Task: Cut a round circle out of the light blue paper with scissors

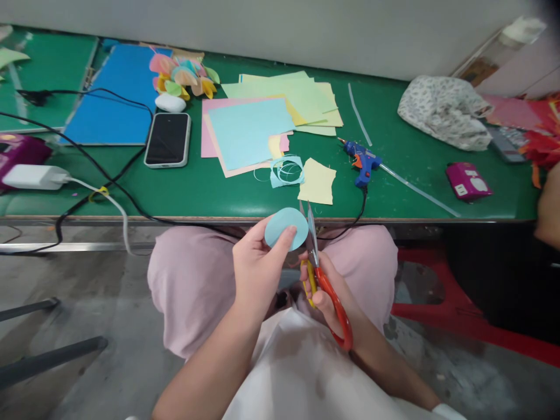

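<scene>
My left hand (258, 262) pinches a round light-blue paper disc (280, 227), with the thumb lying across its face. In my right hand (326, 294) is a pair of scissors (333, 306) with one red and one yellow handle. The blades are slightly apart and point away from me, close beside the disc's right edge. Just beyond them, a torn pale-yellow paper piece (318, 182) rests near the table edge. Left of that piece lie blue paper offcuts (286, 171) with curled strips.
Stacked coloured sheets (249, 131) lie mid-table. A blue glue gun (362, 163) with a clear glue stick rests to their right. Further left are a phone (168, 140), paper flowers (184, 76) and black cables (118, 181). Another person's arm (549, 207) shows at the right edge.
</scene>
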{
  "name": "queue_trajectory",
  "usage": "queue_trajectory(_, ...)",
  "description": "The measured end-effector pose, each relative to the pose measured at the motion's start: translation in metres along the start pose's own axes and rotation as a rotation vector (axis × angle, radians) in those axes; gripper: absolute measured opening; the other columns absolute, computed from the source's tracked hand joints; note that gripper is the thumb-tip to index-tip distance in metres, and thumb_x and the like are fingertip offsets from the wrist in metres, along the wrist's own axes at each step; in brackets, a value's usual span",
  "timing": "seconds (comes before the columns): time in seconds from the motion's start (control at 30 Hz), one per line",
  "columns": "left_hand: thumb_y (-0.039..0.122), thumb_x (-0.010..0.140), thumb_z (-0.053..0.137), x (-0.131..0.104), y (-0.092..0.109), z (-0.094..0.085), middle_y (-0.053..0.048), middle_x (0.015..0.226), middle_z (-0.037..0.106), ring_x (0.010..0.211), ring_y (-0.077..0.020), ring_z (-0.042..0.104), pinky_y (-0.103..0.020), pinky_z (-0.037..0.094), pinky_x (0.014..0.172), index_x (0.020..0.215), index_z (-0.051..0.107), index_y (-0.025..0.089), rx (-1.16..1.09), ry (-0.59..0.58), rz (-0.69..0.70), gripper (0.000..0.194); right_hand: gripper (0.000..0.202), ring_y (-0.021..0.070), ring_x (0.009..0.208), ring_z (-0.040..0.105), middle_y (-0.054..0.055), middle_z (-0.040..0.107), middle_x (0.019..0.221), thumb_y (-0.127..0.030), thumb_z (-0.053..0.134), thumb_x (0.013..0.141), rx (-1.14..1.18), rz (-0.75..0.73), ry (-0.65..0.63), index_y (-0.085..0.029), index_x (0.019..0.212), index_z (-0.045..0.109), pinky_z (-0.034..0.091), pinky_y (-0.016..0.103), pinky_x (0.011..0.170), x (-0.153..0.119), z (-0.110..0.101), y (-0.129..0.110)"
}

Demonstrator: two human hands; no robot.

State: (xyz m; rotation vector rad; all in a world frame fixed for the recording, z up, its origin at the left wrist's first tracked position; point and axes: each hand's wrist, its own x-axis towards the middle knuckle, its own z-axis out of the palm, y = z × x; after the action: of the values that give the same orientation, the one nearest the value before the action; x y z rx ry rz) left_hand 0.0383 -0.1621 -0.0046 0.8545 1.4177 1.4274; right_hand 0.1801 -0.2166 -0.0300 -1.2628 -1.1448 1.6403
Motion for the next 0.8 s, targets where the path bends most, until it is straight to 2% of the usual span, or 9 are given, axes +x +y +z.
queue_trajectory(0.4,0.031,0.075,0.088,0.0010,0.0010,0.0004,0.004,0.074,0.076,0.063,-0.0079,0.065,-0.014,0.053,0.058,0.093,0.084,0.022,-0.023,0.010,0.020,0.021,0.079,0.0138,0.065,0.037,-0.001,0.047,0.091,-0.087,0.068,0.072,0.001,0.009,-0.024,-0.029,0.124,0.054,0.034,0.027,0.054,-0.0018,-0.0016,0.0005)
queue_trajectory(0.6,0.034,0.073,0.088,0.0036,0.0019,0.0007,0.001,0.077,0.078,0.065,-0.0114,0.067,-0.018,0.054,0.057,0.093,0.083,0.019,0.007,0.020,0.023,0.025,0.080,0.0132,0.064,0.037,-0.002,0.047,0.090,-0.089,0.067,0.072,-0.013,0.005,-0.027,-0.029,0.124,0.054,0.032,0.028,0.055,-0.0013,-0.0026,-0.0010)
queue_trajectory(0.8,0.039,0.073,0.086,0.0040,0.0032,0.0012,-0.002,0.085,0.079,0.075,-0.0164,0.071,-0.024,0.058,0.065,0.097,0.082,0.018,0.019,0.018,-0.007,0.032,0.078,0.0131,0.064,0.038,-0.003,0.047,0.087,-0.088,0.068,0.071,-0.021,-0.014,-0.018,-0.029,0.121,0.056,0.031,0.029,0.059,-0.0015,-0.0037,-0.0002)
